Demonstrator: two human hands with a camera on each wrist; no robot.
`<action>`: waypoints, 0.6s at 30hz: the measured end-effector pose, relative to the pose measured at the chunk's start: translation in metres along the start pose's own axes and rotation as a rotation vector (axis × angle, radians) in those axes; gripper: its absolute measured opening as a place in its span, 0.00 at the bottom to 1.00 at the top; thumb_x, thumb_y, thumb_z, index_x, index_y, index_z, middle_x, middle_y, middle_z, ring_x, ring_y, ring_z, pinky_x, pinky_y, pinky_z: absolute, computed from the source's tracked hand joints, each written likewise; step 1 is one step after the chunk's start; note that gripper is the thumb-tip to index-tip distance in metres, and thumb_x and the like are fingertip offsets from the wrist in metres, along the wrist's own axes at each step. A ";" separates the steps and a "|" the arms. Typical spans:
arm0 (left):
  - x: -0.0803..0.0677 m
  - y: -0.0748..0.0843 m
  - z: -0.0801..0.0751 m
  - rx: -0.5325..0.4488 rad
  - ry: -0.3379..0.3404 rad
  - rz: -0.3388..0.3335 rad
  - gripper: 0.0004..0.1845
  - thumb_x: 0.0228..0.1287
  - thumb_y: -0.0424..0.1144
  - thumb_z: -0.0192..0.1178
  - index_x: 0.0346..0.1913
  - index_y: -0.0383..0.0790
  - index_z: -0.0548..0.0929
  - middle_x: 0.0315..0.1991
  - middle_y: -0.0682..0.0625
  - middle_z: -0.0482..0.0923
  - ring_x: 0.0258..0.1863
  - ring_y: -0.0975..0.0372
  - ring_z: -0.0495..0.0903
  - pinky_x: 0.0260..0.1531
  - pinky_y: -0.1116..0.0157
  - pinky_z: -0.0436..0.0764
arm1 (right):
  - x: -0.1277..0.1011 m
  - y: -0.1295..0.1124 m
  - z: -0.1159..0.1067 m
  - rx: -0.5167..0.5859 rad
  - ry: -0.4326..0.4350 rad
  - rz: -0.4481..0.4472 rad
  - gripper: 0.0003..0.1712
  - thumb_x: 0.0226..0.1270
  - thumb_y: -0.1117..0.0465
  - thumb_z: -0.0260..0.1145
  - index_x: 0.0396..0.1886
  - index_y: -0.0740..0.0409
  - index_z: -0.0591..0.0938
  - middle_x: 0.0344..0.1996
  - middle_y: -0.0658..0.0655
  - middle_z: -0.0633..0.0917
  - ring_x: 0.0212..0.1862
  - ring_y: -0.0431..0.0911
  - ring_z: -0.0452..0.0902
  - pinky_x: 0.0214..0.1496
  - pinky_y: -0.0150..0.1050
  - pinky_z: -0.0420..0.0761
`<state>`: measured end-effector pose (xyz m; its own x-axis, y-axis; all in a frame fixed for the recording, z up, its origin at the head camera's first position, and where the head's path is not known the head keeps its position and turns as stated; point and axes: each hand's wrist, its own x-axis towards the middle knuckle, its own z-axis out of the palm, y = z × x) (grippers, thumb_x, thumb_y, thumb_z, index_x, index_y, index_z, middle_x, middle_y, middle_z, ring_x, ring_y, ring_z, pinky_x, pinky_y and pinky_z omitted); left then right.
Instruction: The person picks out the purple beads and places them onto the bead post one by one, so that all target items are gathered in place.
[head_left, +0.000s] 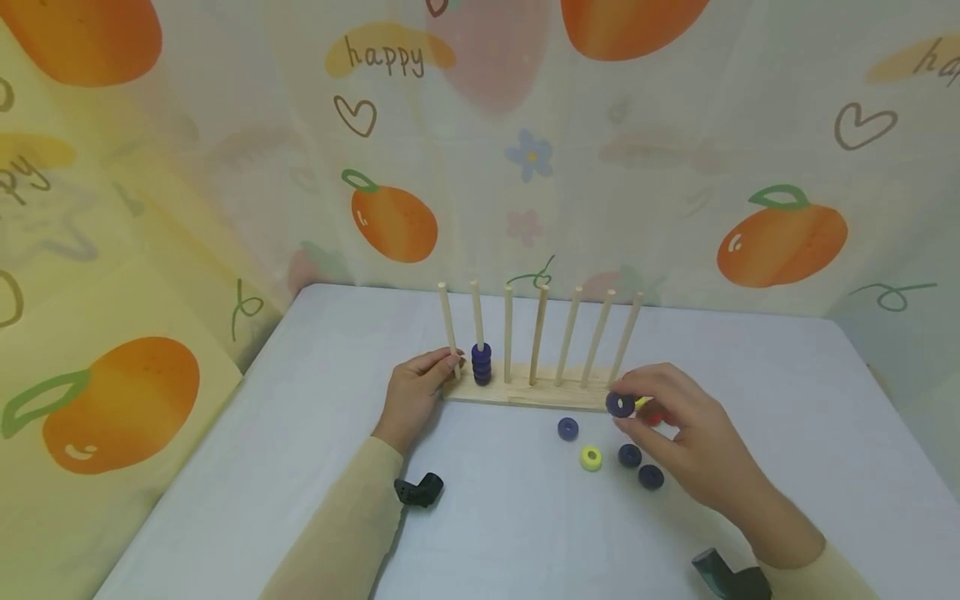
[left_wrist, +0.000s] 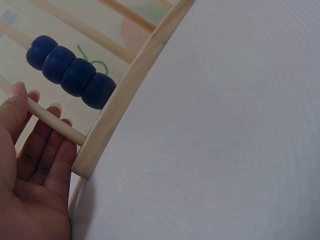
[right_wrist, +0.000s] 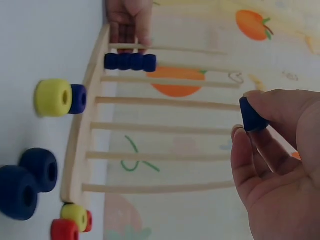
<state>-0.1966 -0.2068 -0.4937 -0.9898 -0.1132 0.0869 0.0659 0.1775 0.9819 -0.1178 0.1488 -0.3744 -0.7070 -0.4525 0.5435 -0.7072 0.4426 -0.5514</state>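
A wooden peg rack stands on the table with several upright pegs. Several dark blue beads are stacked on its second peg from the left. My left hand holds the leftmost peg low down, thumb on one side and fingers on the other. In front of the rack's right end, my right hand pinches a dark blue bead between thumb and fingertips, lifted off the table. The right wrist view shows this bead apart from the pegs. The other pegs carry no beads.
Loose beads lie before the rack: a blue one, a yellow one and two dark blue ones. Red and yellow beads lie by the rack's right end, partly hidden by my right hand in the head view. A printed curtain hangs behind.
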 end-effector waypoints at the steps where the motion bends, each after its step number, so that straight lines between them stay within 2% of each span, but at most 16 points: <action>1: 0.000 0.000 0.000 0.000 0.000 -0.002 0.17 0.59 0.58 0.63 0.45 0.53 0.87 0.43 0.56 0.85 0.48 0.64 0.79 0.50 0.64 0.77 | 0.004 -0.002 0.000 -0.002 0.002 -0.015 0.26 0.54 0.71 0.73 0.52 0.49 0.79 0.47 0.45 0.78 0.42 0.38 0.75 0.38 0.30 0.80; 8: 0.000 0.003 0.001 -0.014 0.001 0.002 0.19 0.59 0.58 0.63 0.46 0.51 0.87 0.43 0.56 0.84 0.49 0.63 0.79 0.50 0.64 0.77 | 0.027 -0.009 0.003 -0.050 0.040 -0.074 0.25 0.53 0.70 0.74 0.51 0.53 0.80 0.48 0.45 0.78 0.43 0.38 0.75 0.43 0.30 0.78; 15: 0.000 0.003 0.000 -0.023 -0.002 -0.002 0.20 0.59 0.57 0.64 0.47 0.49 0.86 0.43 0.55 0.84 0.49 0.63 0.79 0.50 0.65 0.76 | 0.051 -0.017 0.011 0.042 0.091 -0.194 0.23 0.50 0.75 0.72 0.48 0.60 0.81 0.46 0.53 0.80 0.44 0.44 0.76 0.39 0.32 0.80; 18: 0.000 0.003 0.000 -0.028 -0.008 -0.007 0.20 0.59 0.57 0.64 0.47 0.49 0.86 0.44 0.55 0.84 0.49 0.63 0.79 0.50 0.65 0.77 | 0.061 -0.019 0.013 0.046 0.099 -0.222 0.22 0.51 0.75 0.72 0.47 0.61 0.81 0.46 0.54 0.80 0.43 0.45 0.77 0.39 0.32 0.80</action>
<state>-0.1962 -0.2061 -0.4913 -0.9911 -0.1067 0.0791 0.0627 0.1491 0.9868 -0.1470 0.1028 -0.3386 -0.5335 -0.4554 0.7127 -0.8456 0.3040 -0.4388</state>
